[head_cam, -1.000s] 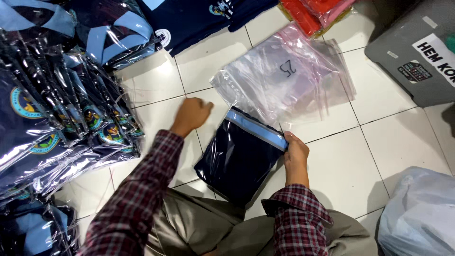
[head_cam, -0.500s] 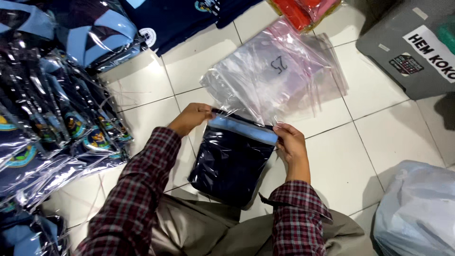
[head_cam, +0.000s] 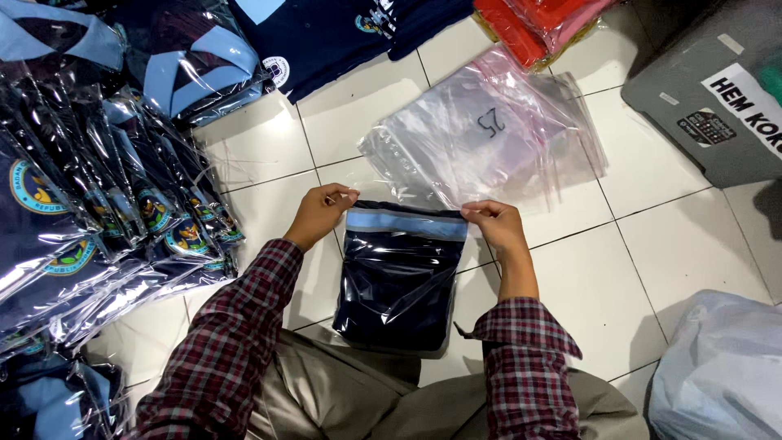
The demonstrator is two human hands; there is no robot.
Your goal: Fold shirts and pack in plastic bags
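Observation:
A folded navy shirt with a light blue collar, inside a clear plastic bag [head_cam: 399, 277], lies on the white tiled floor [head_cam: 668, 244] in front of my knees. My left hand [head_cam: 319, 213] pinches the bag's top left corner. My right hand [head_cam: 498, 226] pinches the top right corner. Both hands hold the open end of the bag stretched between them. Just beyond it lies a stack of empty clear plastic bags [head_cam: 481, 134] with a mark written on the top one.
A heap of bagged navy shirts [head_cam: 98, 204] fills the left side. Unbagged navy shirts [head_cam: 342, 33] lie at the top, red bagged items [head_cam: 538, 24] beside them. A grey box [head_cam: 717, 98] stands at the right, a white plastic sack [head_cam: 717, 375] at bottom right.
My left hand left the floor and took the bag's top left corner. My right hand shifted to the top right corner. The bagged shirt has turned to lie straight before me.

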